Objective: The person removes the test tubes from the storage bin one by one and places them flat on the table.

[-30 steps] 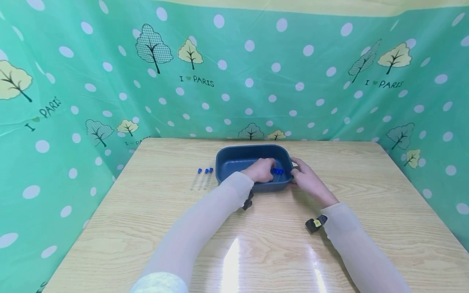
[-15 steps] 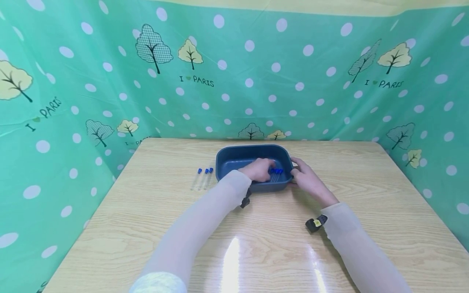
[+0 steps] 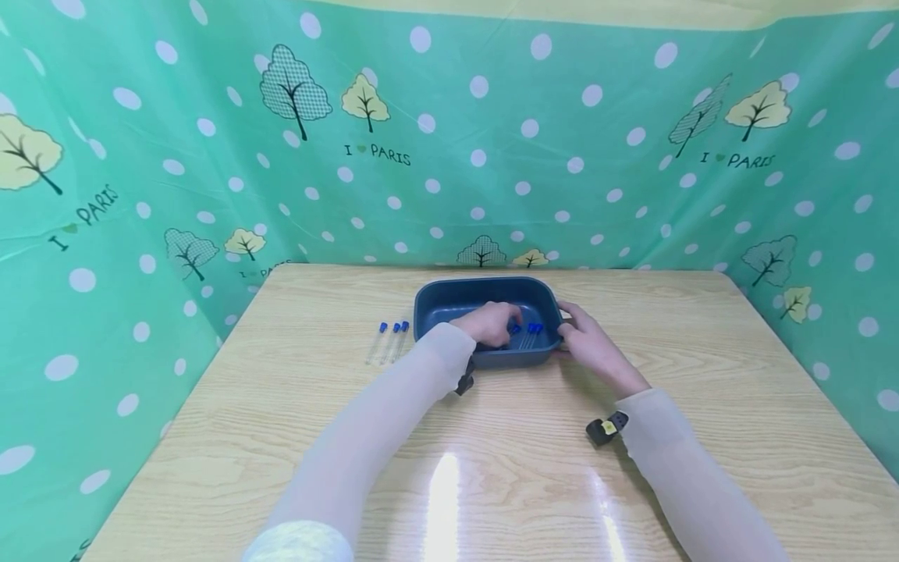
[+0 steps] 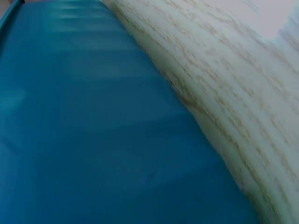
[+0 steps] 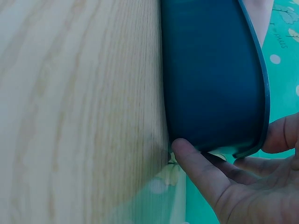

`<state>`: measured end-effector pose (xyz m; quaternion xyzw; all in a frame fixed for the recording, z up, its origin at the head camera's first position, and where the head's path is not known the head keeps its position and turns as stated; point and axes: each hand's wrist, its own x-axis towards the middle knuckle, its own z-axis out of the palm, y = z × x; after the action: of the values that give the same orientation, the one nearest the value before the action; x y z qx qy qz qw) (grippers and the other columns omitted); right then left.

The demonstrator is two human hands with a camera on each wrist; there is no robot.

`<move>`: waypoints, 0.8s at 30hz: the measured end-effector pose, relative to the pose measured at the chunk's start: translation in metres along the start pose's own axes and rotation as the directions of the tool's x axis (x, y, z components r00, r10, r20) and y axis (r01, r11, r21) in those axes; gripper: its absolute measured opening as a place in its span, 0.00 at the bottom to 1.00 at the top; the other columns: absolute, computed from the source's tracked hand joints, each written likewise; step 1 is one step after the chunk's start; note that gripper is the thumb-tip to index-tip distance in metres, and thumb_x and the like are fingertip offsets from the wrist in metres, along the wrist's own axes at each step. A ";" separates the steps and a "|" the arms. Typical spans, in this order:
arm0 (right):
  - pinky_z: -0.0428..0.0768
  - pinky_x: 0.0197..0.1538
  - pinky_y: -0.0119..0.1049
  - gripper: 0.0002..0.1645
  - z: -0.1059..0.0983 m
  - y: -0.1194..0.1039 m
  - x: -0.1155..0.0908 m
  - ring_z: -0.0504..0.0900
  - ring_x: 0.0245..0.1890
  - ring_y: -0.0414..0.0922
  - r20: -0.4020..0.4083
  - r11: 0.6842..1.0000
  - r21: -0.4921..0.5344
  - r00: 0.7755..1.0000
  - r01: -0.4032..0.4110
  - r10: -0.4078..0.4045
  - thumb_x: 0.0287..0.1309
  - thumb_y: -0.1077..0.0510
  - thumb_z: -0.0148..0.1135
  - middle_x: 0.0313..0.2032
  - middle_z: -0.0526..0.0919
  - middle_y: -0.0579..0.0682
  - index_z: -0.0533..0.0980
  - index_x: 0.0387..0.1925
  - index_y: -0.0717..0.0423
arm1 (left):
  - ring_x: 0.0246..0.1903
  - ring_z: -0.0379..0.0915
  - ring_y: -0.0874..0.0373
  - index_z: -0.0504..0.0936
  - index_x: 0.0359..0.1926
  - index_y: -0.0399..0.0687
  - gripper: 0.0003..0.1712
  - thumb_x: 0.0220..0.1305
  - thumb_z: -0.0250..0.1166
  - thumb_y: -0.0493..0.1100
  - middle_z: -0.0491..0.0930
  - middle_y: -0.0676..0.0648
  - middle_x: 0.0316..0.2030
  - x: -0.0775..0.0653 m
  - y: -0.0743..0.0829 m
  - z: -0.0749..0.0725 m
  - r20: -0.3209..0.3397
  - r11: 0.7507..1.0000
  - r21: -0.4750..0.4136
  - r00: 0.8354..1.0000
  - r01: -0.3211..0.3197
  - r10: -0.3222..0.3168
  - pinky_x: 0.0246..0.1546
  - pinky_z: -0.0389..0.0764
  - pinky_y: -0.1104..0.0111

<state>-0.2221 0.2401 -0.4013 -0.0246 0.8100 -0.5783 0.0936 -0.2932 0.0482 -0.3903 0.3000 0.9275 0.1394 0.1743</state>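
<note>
A dark blue plastic bin [image 3: 485, 360] stands on the table, with several clear test tubes inside near its right end. Two of their blue caps [image 3: 535, 329] sit close together. My left hand [image 3: 490, 323] reaches into the bin and pinches another tube by its blue cap [image 3: 515, 329], partly hidden by the fingers. At the bin's right end my right hand [image 3: 593, 343] holds the wall, thumb at the rim and fingers low outside. The right wrist view shows that hand [image 5: 252, 186] at the bin's corner. Only the bin's outer wall [image 4: 103, 121] and table show in the left wrist view.
Three blue-capped test tubes [image 3: 389, 343] lie side by side on the wooden table [image 3: 534, 453], left of the bin. A green dotted curtain [image 3: 477, 140] hangs behind the table and along its sides.
My left hand has shifted slightly left inside the bin, and the blue cap at its fingers has moved left, away from the two other caps. The right hand and bin stay put.
</note>
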 end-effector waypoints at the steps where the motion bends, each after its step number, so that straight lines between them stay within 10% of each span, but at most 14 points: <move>1: 0.74 0.55 0.52 0.34 0.000 0.000 0.000 0.65 0.62 0.64 0.000 1.000 0.000 1.000 0.000 0.000 0.69 0.63 0.32 0.65 0.57 0.72 0.42 0.74 0.59 | 0.49 0.69 0.58 0.75 0.58 0.52 0.23 0.61 0.60 0.35 0.73 0.47 0.59 0.000 0.000 0.000 0.001 1.000 -0.001 1.000 0.002 -0.002 0.47 0.72 0.68; 24: 0.74 0.54 0.53 0.33 0.001 0.002 0.001 0.66 0.62 0.64 -0.006 1.000 -0.003 1.000 0.012 -0.012 0.68 0.64 0.32 0.64 0.58 0.73 0.44 0.73 0.60 | 0.47 0.68 0.56 0.74 0.59 0.52 0.25 0.60 0.60 0.34 0.71 0.46 0.60 -0.003 -0.001 0.000 -0.001 0.999 -0.032 1.000 0.026 -0.026 0.43 0.71 0.68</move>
<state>-0.2233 0.2400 -0.4037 -0.0279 0.8110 -0.5778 0.0875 -0.2916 0.0455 -0.3898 0.2851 0.9290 0.1524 0.1804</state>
